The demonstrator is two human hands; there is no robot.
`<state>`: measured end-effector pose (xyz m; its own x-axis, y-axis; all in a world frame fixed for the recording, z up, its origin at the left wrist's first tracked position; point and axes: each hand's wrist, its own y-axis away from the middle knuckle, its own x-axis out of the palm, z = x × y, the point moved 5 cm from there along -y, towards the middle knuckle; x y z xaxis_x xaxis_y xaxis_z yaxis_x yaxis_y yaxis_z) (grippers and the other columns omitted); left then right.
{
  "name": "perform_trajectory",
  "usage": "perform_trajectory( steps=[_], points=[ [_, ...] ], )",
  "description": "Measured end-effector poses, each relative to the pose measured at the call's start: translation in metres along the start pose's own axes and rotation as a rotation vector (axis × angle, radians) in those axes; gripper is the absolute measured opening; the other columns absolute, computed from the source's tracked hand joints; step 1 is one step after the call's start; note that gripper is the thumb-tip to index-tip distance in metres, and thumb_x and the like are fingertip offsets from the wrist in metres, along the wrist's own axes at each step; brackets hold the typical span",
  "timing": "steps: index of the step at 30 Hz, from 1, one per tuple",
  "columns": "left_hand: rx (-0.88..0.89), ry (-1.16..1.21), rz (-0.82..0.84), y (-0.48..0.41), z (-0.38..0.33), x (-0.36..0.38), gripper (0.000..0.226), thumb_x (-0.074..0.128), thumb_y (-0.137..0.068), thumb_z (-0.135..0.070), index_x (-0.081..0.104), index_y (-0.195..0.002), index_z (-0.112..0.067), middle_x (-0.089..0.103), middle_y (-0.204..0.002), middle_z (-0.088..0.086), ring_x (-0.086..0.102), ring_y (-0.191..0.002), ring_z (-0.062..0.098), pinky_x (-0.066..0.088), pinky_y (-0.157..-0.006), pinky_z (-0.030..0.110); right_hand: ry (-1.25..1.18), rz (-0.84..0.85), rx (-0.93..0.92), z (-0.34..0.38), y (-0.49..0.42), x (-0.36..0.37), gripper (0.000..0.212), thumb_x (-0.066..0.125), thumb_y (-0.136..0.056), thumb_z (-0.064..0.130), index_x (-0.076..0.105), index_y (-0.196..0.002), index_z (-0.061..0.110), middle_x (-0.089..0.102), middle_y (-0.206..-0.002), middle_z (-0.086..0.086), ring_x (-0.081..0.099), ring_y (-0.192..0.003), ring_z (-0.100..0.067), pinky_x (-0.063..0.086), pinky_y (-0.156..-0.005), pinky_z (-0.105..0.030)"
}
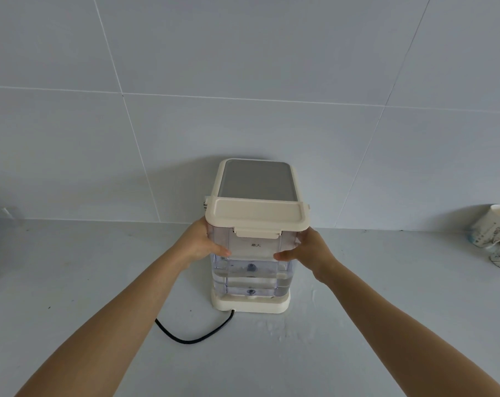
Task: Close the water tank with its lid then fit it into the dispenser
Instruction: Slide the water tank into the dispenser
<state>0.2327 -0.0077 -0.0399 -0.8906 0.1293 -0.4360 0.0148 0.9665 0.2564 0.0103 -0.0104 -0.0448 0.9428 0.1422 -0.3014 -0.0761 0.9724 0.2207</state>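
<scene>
Water tank [253, 270], clear plastic, sits centre frame, upright, its bottom resting on the cream base of the dispenser [250, 305], back side against the dispenser body. Cream lid [257, 214] is on top of the tank, front latch tab folded down over the rim. Water fills roughly the lower part of the tank; small printed mark on the front panel, too small to read. Left hand [201, 243] wraps the tank's left side wall just under the lid, thumb across the front face. Right hand [309, 250] does the same on the right side wall, thumb on the front, so both hands are clamped on the tank. Both forearms bare, reaching up from the lower corners of the frame. Dispenser top is a grey panel with cream border, just behind the lid, upper centre. Black power cord [194, 338] exits the base front and loops left across the grey countertop [71, 282]. Pale tiled wall [243, 81] fills the upper half. Patterned paper cups [493, 233], tipped over, at the right edge on the counter. Blurred clear object at far left edge, cannot tell what.
</scene>
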Motion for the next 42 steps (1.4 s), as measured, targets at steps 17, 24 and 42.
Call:
perform_trajectory(
  steps=[17, 24, 42],
  points=[
    [0.016, -0.005, 0.046, 0.002, 0.007, 0.003, 0.075, 0.080, -0.061, -0.002, 0.048, -0.128, -0.010, 0.061, -0.126, 0.010, 0.054, -0.121, 0.026, 0.038, -0.108, 0.042, 0.029, 0.023, 0.006, -0.014, -0.006, 0.001, 0.081, 0.080, -0.058, 0.002, 0.044, -0.128, 0.020, 0.055, -0.129, -0.002, 0.046, -0.121, -0.024, 0.039, -0.102, -0.041],
    [0.029, -0.005, 0.043, 0.006, 0.006, 0.006, 0.073, 0.076, -0.067, 0.000, 0.044, -0.132, -0.010, 0.059, -0.125, 0.005, 0.053, -0.118, 0.022, 0.038, -0.099, 0.029, 0.047, 0.024, 0.017, -0.016, -0.004, 0.003, 0.083, 0.081, -0.059, 0.005, 0.042, -0.131, 0.019, 0.054, -0.130, -0.002, 0.046, -0.122, -0.024, 0.039, -0.102, -0.040],
    [0.171, -0.119, -0.188, 0.048, -0.010, 0.015, 0.085, 0.054, -0.088, -0.032, -0.003, -0.149, -0.013, 0.028, -0.153, -0.002, 0.031, -0.140, 0.017, 0.031, -0.102, 0.026, 0.354, -0.003, -0.181, 0.017, 0.018, -0.016, 0.121, 0.075, -0.070, 0.034, -0.016, -0.146, 0.011, 0.020, -0.157, -0.007, 0.033, -0.138, -0.030, 0.032, -0.110, -0.041]
  ],
)
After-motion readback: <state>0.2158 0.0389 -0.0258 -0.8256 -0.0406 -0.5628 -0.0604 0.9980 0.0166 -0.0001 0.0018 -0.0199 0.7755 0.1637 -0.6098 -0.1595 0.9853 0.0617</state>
